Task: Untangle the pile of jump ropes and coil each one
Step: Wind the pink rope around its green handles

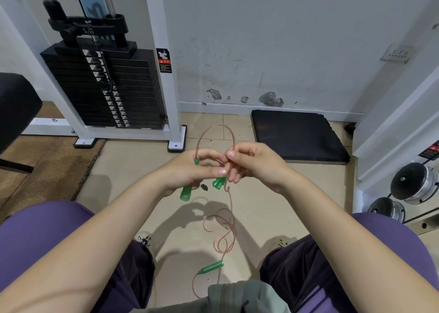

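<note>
1. Left hand (190,170) closed around a green handle (185,192), butt end poking out at 6 o'clock.
2. Right hand (251,165) pinching the pink jump rope (215,132), arched at 12 o'clock between both hands.
3. Trailing from the right hand toward 6 o'clock, loose loops (223,232) on the floor (273,205).
4. Second green handle (211,268) lying on the floor at 6 o'clock, well apart from both hands.

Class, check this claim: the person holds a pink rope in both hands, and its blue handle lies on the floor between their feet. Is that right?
One detail is wrong: the handle on the floor is green, not blue, as the head view shows. The left hand and right hand do hold the pink rope.
</note>
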The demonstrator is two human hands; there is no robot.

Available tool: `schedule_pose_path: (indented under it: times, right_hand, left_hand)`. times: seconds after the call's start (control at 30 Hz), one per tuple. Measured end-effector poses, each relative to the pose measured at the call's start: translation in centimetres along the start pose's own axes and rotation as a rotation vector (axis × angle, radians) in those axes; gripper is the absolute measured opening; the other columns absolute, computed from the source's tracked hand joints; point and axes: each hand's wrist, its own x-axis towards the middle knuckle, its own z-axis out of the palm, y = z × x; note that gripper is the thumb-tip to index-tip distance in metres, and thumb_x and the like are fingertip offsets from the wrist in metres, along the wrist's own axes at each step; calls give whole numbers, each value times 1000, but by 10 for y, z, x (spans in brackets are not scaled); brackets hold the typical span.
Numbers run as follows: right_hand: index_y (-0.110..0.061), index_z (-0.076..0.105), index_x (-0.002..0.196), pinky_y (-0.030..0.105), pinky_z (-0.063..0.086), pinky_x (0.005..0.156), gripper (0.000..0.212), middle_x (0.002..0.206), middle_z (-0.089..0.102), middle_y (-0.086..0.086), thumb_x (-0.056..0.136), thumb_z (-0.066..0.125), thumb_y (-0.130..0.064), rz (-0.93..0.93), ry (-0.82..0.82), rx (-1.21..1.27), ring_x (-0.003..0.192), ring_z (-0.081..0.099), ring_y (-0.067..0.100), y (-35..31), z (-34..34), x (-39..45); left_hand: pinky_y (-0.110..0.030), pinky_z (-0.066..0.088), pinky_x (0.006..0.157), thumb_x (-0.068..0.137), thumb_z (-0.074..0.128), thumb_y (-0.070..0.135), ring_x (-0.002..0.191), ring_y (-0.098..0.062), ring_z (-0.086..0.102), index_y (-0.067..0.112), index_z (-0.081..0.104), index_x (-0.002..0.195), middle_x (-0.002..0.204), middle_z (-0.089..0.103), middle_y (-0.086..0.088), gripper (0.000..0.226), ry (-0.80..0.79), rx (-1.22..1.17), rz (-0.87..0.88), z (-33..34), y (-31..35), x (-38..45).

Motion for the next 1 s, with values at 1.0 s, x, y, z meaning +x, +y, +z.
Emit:
schedule_pose_path:
  times: [1.0]
  right_hand:
    - [-7,64,92,22,50,69,18,77,67,0,81,75,1,-136,3,-263,72,62,9,-2,12,-3]
  left_hand:
    - [-20,28,45,86,72,32,51,-10,57,16,72,72,57,61,-9,21,-115,-16,-41,-13,1,1]
